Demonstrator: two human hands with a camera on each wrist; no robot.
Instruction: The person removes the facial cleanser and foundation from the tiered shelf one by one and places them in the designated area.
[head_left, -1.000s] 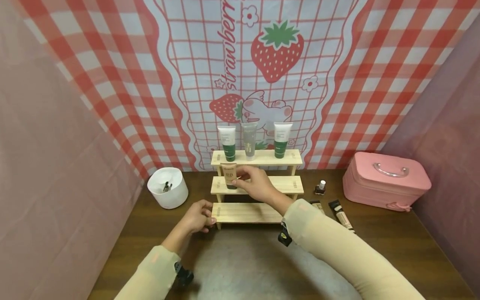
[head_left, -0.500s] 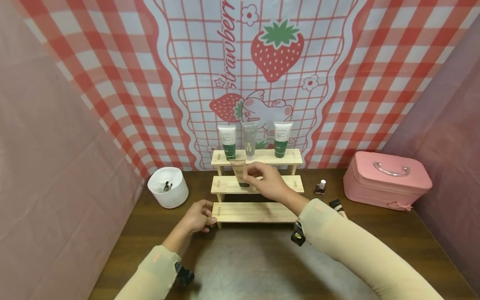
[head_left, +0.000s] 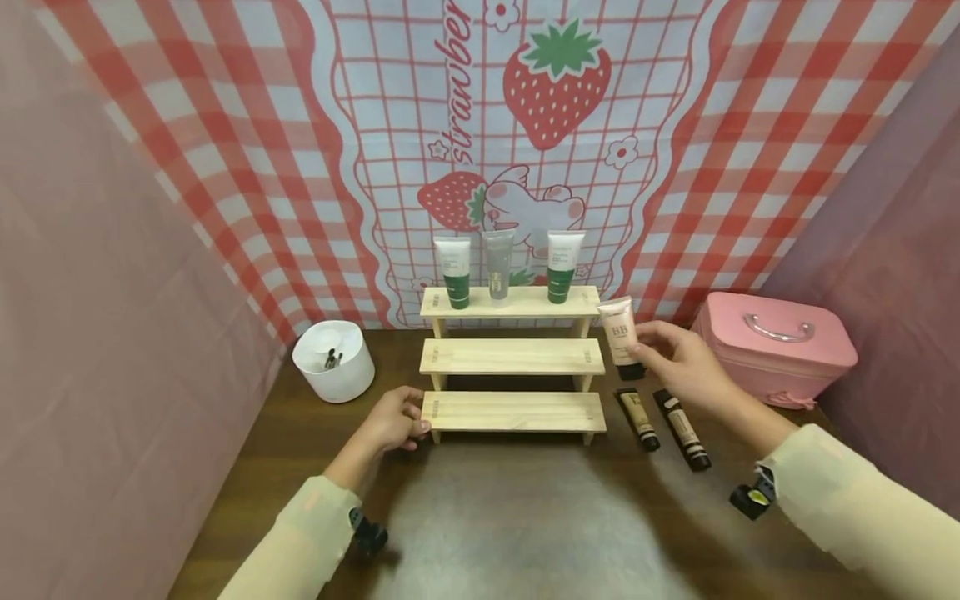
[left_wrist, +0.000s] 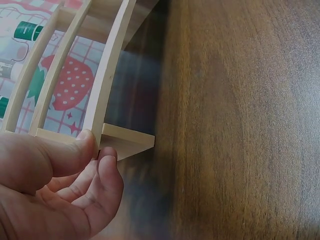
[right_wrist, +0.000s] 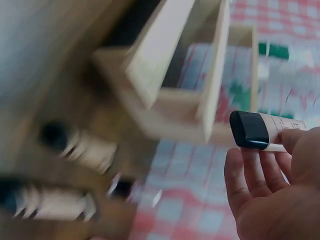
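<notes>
A beige BB cream tube (head_left: 619, 337) with a black cap hangs upright, cap down, right of the wooden tiered stand (head_left: 513, 412). My right hand (head_left: 686, 364) pinches it between thumb and fingers; the right wrist view shows the cap (right_wrist: 248, 131) jutting past the fingertips. With thumb above and fingers below, my left hand (left_wrist: 65, 185) grips the left end of the lowest step. On the top step stand two white-and-green tubes (head_left: 454, 273) (head_left: 562, 267) and a grey translucent tube (head_left: 498, 267) between the left one and the middle.
Two dark-capped tubes, one gold (head_left: 639, 419) and one beige (head_left: 683, 430), lie on the table right of the stand. A pink case (head_left: 772, 346) sits at the back right, a white round holder (head_left: 345, 367) at the left. A small nail polish bottle shows blurred (right_wrist: 122, 188).
My right hand has carried the BB cream tube from over the middle step to the right, beyond the stand's end. My left hand stays at the lowest step. The head view has tilted slightly down.
</notes>
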